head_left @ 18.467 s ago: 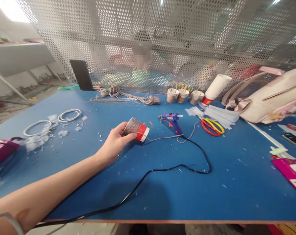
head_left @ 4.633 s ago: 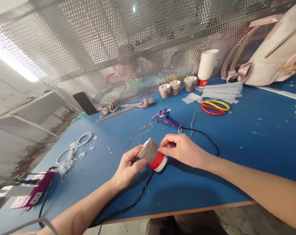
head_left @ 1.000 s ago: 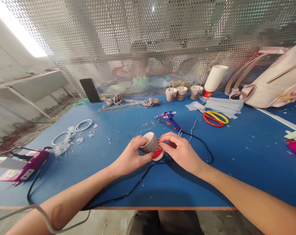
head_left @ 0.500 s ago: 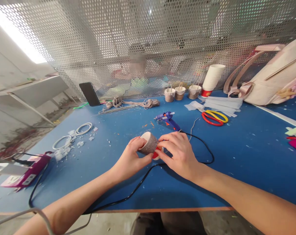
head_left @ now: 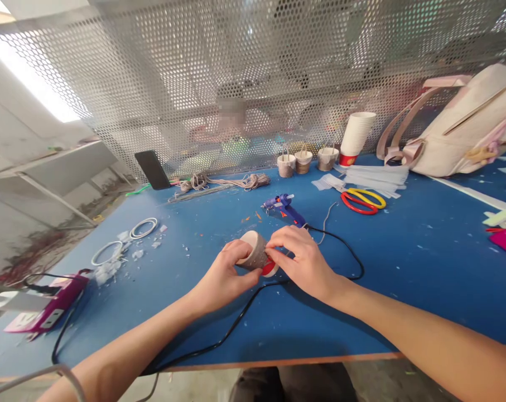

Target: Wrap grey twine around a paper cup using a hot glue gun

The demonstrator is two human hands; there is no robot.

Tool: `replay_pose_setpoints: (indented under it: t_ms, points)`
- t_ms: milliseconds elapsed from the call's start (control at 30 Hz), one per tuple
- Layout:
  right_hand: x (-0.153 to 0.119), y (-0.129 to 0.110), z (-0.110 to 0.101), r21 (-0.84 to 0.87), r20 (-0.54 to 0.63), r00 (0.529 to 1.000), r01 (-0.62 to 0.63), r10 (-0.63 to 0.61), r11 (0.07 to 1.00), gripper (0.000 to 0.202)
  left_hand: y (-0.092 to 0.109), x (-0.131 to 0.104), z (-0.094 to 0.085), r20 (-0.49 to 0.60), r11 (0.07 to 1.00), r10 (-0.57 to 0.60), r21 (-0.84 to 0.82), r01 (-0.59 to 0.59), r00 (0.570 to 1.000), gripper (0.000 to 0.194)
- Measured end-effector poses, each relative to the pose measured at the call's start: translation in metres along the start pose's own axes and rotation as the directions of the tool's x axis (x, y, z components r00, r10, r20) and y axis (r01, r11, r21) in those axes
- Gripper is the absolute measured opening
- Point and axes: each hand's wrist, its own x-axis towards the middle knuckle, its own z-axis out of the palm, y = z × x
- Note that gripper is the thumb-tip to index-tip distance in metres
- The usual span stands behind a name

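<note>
A paper cup [head_left: 258,250], wrapped in grey-brown cord with a bare red band at its base, is tilted on its side between my hands. My left hand [head_left: 224,274] is closed around it, fingers at the open rim and thumb along the near side. At the wrapped edge by the red band, the thumb and fingers of my right hand [head_left: 305,258] are pinched together on the cord. A loose length of cord [head_left: 328,216] trails out behind that hand. Just beyond lies a blue glue gun [head_left: 284,207] on its side.
Behind stand several cord-wrapped cups [head_left: 303,162], a stack of paper cups [head_left: 357,137], glue sticks [head_left: 378,177], red and yellow rings [head_left: 364,201], and cord bundles [head_left: 253,181]. A black cable [head_left: 236,324] crosses below my hands. White rings [head_left: 144,228] and a power strip [head_left: 58,304] lie left.
My right thumb and fingers have drawn closer together in a pinch at the cup's wrapped edge. The cup has turned slightly in my left hand. The whole view has shifted a little.
</note>
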Motion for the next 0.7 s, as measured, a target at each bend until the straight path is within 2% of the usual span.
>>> replay_pose_setpoints:
  t_ms: [133,233,333,467,600,700]
  points:
    - [0.007,0.007,-0.005,0.14,-0.011,0.973,-0.229,0.233,0.963,0.013,0.0,0.001,-0.005,0.052,0.996,-0.042,-0.082,0.046,0.998,0.012]
    - [0.011,0.012,-0.012,0.347,-0.044,0.915,-0.364,0.402,0.865,0.007,-0.002,0.004,-0.012,0.031,0.993,-0.073,-0.092,0.076,0.997,0.012]
    - [0.012,0.012,-0.019,0.471,0.009,0.863,-0.45,0.506,0.759,0.006,-0.004,0.009,-0.019,-0.016,0.992,-0.098,-0.083,0.096,0.995,0.012]
    - [0.008,0.005,-0.022,0.497,0.182,0.844,-0.521,0.504,0.694,0.015,-0.005,0.018,-0.026,-0.044,0.985,-0.141,-0.104,0.136,0.989,0.013]
    - [0.004,0.004,-0.016,0.448,0.325,0.849,-0.526,0.417,0.722,0.013,-0.006,0.025,-0.026,-0.064,0.973,-0.187,-0.153,0.175,0.98,0.015]
    - [0.004,0.004,-0.013,0.439,0.387,0.832,-0.545,0.397,0.714,0.012,-0.008,0.03,-0.024,-0.078,0.966,-0.198,-0.187,0.181,0.977,0.014]
